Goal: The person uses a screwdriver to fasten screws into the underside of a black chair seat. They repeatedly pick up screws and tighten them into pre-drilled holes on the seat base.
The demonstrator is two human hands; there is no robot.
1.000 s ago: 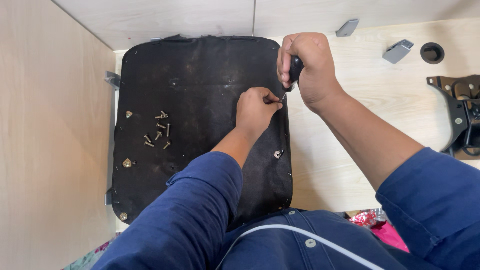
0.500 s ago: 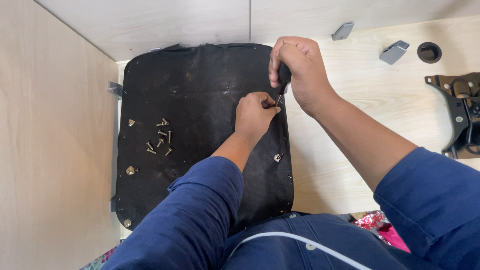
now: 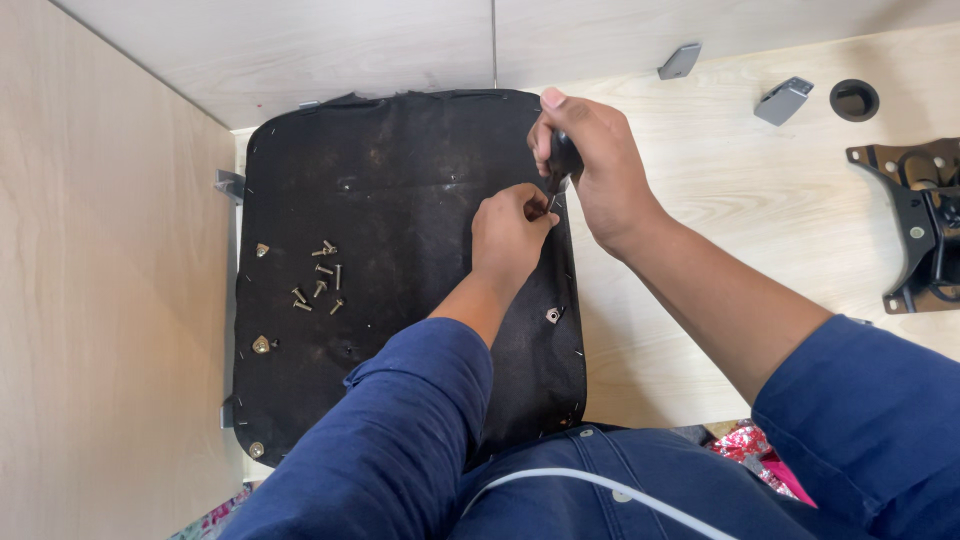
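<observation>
Nearest the camera, two blue-sleeved forearms reach forward over a black panel (image 3: 400, 200) lying flat on the pale wooden floor (image 3: 700, 200). The left hand (image 3: 510, 232) rests on the panel near its right edge, fingers pinched shut on a small fastener that is too small to make out. Just beyond and touching it, the right hand (image 3: 590, 165) is fisted around a dark-handled screwdriver (image 3: 562, 160), tip angled down to the pinch. Loose screws (image 3: 318, 285) lie on the panel's left part. Farther right lies a metal bracket (image 3: 915, 220).
</observation>
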